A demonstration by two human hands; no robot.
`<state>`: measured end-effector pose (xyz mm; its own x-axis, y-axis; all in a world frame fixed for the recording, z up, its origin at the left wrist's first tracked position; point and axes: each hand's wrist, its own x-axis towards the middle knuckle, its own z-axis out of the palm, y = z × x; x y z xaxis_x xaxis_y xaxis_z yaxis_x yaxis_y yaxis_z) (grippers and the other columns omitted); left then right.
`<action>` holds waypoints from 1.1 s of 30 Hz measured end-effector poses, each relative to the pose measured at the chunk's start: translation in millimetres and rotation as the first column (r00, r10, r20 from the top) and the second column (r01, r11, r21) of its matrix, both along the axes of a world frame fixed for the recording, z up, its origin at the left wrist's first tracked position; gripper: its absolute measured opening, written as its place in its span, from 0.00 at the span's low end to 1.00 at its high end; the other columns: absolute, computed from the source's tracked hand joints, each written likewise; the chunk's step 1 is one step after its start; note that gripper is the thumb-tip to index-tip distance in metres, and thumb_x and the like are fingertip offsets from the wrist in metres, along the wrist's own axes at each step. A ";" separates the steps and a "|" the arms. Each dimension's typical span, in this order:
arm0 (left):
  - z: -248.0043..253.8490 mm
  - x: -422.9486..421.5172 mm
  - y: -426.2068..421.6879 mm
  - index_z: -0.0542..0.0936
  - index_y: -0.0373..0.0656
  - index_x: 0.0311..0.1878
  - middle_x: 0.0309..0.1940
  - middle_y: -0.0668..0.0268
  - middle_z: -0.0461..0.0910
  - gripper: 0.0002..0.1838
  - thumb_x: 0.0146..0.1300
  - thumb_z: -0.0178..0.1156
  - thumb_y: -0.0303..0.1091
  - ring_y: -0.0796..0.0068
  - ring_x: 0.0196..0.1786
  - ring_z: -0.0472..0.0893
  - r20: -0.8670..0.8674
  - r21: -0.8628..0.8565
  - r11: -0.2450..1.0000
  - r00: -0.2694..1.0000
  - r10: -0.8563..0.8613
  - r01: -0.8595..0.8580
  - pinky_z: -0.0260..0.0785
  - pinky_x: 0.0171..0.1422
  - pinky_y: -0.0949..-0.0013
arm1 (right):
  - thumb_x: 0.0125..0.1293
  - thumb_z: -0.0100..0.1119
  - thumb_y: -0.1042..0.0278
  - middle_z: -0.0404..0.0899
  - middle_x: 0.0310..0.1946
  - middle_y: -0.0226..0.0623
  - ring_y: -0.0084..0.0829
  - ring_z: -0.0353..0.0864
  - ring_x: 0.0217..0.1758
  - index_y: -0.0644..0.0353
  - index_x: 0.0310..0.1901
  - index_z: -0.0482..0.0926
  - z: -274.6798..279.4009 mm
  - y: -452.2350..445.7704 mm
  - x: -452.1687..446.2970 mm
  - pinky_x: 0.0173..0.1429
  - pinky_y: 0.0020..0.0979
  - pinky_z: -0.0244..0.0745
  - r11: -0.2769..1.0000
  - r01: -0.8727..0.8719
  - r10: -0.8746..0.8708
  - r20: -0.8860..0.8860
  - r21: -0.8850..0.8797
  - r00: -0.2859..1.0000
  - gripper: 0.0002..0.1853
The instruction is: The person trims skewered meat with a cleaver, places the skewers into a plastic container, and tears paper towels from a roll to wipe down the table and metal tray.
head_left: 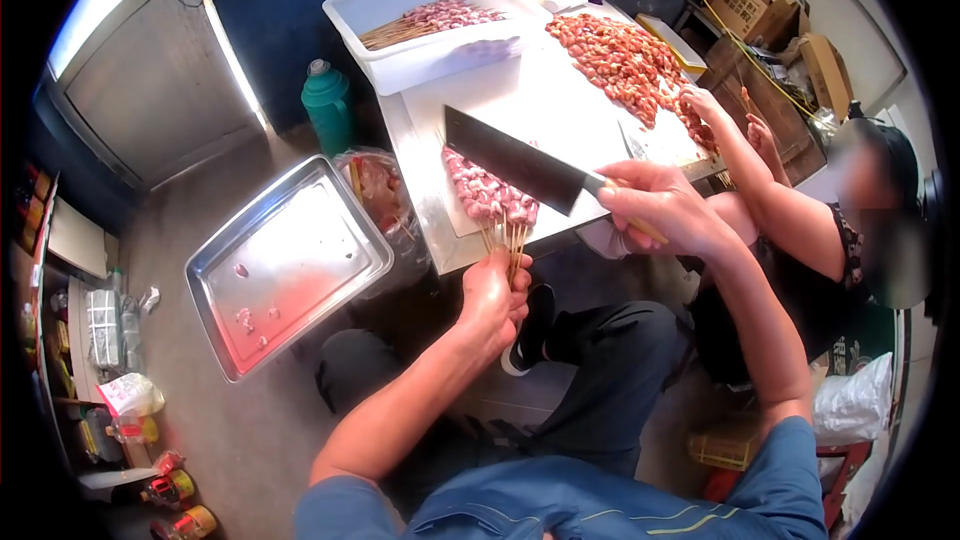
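Observation:
My left hand [492,290] is closed around the stick ends of a bunch of meat skewers [490,190] at the table's near edge. The skewers' pinkish meat lies side by side on the white tabletop [440,105]. In my right hand [660,208] is the handle of a wide dark cleaver [515,158]. Its blade points up and left, above the upper part of the skewered meat; whether it touches the meat I cannot tell. Beyond, a white plastic bin [425,52] holds more skewers. A heap of reddish meat pieces [625,60] lies farther right on the table.
A metal tray [290,270] with a few meat scraps stands at the left, beside a bagged container [375,190] and a green jug [328,105]. At the right a co-worker [800,230] sits with both hands near the meat heap. Cardboard boxes [750,5] are behind.

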<state>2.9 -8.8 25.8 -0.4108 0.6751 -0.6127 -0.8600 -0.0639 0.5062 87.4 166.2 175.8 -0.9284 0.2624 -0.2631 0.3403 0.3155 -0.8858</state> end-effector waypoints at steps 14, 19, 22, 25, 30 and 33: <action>-1.4 0.2 -1.2 0.72 0.38 0.43 0.19 0.71 0.66 0.18 0.76 0.42 0.44 0.83 0.14 0.54 0.011 0.004 1.000 1.000 -0.002 0.002 0.46 0.18 0.76 | 0.67 0.56 0.60 0.73 0.17 0.28 0.15 0.70 0.16 0.66 0.42 0.80 10.6 5.5 26.8 0.18 0.19 0.61 0.990 -0.024 0.000 0.165 0.140 0.986 0.15; 1.5 0.9 -0.6 0.72 0.38 0.42 0.19 0.71 0.66 0.18 0.77 0.41 0.43 0.83 0.14 0.54 -0.006 0.001 1.000 1.000 0.002 -0.002 0.46 0.18 0.76 | 0.66 0.59 0.61 0.72 0.19 0.27 0.14 0.68 0.15 0.68 0.47 0.79 2.6 0.4 13.0 0.17 0.18 0.58 0.999 0.037 -0.037 -0.028 0.012 0.999 0.17; -2.5 1.0 0.4 0.73 0.38 0.41 0.18 0.71 0.66 0.18 0.77 0.41 0.43 0.83 0.13 0.54 -0.013 -0.004 1.000 1.000 0.005 -0.005 0.46 0.18 0.76 | 0.67 0.57 0.59 0.70 0.19 0.28 0.16 0.68 0.16 0.67 0.45 0.78 -7.8 -11.9 -22.3 0.18 0.20 0.61 0.999 0.046 -0.045 -0.049 0.015 0.998 0.17; -2.8 -0.5 0.5 0.73 0.38 0.42 0.19 0.71 0.67 0.18 0.77 0.41 0.43 0.83 0.13 0.54 -0.001 -0.001 1.000 1.000 -0.007 0.007 0.46 0.18 0.76 | 0.66 0.56 0.56 0.72 0.20 0.29 0.18 0.72 0.19 0.66 0.43 0.78 -12.6 -12.2 -28.9 0.18 0.21 0.63 0.991 -0.055 0.033 0.173 0.121 0.984 0.18; -3.4 0.5 0.5 0.73 0.38 0.42 0.19 0.71 0.67 0.18 0.76 0.41 0.43 0.84 0.13 0.54 0.019 -0.006 1.000 1.000 0.010 -0.009 0.46 0.18 0.76 | 0.67 0.56 0.57 0.73 0.21 0.29 0.18 0.71 0.17 0.66 0.40 0.79 0.9 6.1 22.2 0.18 0.19 0.63 0.991 -0.048 0.021 0.206 0.128 0.978 0.17; -1.5 -0.2 1.4 0.73 0.38 0.41 0.19 0.71 0.67 0.16 0.75 0.43 0.42 0.84 0.13 0.54 0.030 0.002 1.000 0.999 0.015 -0.015 0.47 0.18 0.76 | 0.67 0.57 0.58 0.72 0.20 0.28 0.15 0.69 0.16 0.66 0.39 0.79 8.7 4.2 38.2 0.18 0.18 0.61 0.995 0.028 -0.047 0.189 0.098 0.981 0.15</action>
<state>2.7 -7.3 24.2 -0.4025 0.6705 -0.6232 -0.8737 -0.0781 0.4802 125.6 170.4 184.6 -0.8527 0.3283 -0.4064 0.5129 0.3788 -0.7703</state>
